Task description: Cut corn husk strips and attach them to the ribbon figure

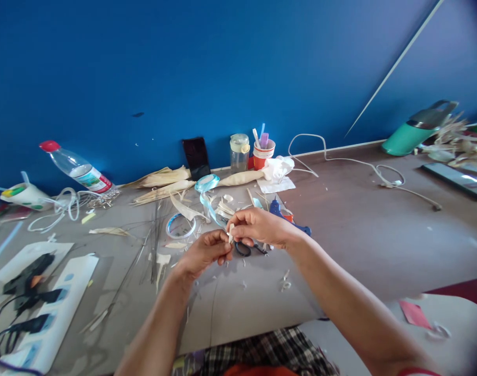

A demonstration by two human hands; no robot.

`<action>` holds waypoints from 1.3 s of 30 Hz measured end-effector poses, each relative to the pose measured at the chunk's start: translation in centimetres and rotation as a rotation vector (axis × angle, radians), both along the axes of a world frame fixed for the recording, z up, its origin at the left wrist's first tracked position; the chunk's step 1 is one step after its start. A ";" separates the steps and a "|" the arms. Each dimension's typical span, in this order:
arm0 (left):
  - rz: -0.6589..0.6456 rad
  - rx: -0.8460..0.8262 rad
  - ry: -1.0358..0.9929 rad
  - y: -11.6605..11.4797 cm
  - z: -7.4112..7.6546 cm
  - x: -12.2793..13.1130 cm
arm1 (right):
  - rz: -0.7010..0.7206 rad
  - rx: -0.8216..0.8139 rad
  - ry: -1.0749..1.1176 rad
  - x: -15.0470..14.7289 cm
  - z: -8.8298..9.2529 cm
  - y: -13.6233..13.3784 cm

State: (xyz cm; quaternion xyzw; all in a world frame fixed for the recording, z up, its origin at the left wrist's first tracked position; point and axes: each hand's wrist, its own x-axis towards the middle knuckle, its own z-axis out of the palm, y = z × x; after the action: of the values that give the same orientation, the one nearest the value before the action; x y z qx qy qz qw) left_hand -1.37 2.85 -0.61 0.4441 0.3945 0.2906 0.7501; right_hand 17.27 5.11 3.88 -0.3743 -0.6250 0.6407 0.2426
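Between my two hands is a small pale piece (231, 233), cream in colour, perhaps a bit of dried husk. My right hand (251, 225) pinches it from above and the right. The fingertips of my left hand (210, 250) are closed at its lower end. Black-handled scissors (244, 249) lie on the table just behind and below my right hand, partly covered by it. A blue glue gun (276, 209) rests beyond my right wrist. Light blue ribbon (207, 183) and a roll of tape (180, 226) are beyond my left hand.
Dried husks (160, 180) lie along the blue wall, near a dark phone (196, 158), a clear jar (239, 154) and paper cups (264, 151). Thin wires (154, 235) and a white power strip (66, 303) are at left. A tilted bottle (82, 172) and a green flask (408, 137) flank the table.
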 end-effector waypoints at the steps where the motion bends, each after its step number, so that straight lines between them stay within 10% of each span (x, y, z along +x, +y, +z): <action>1: 0.006 -0.003 0.000 0.0 0.0 0.0 | -0.016 0.005 0.001 0.0 -0.2 -0.1; 10: 0.029 -0.005 0.008 0.2 0.1 0.2 | -0.439 0.161 -0.025 -0.3 -2.7 0.1; 39: 0.066 0.197 0.176 0.3 -0.2 0.5 | -0.405 0.221 -0.065 -0.5 -3.1 -0.9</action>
State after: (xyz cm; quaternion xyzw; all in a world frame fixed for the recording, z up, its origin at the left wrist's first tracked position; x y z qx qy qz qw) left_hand -0.91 3.16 -0.78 0.5260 0.4426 0.3124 0.6556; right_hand 16.79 4.22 0.74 -0.4838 -0.6110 0.4942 0.3853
